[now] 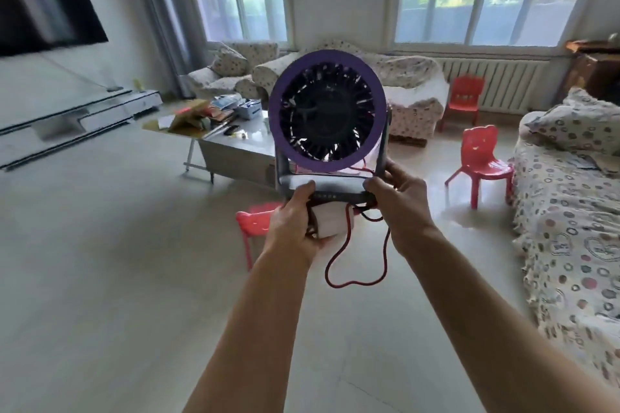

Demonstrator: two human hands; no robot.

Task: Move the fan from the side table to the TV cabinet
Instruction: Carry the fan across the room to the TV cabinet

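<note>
A small round fan [327, 111] with a purple rim and black blades is held up in front of me, upright on its dark stand. My left hand [295, 221] grips the stand's left end and also a white block under it. My right hand [401, 201] grips the stand's right end. A red cord [355, 275] loops down below the hands. The low white TV cabinet [77, 114] runs along the left wall beneath a dark TV [43, 13], well to the left of the fan.
A cluttered coffee table [231, 141] stands just behind the fan. Sofas with spotted covers sit at the back [412, 84] and on the right [570, 211]. Red plastic chairs [479, 161] stand nearby, one [255, 221] low beneath my left hand. Open tiled floor [100, 261] lies to the left.
</note>
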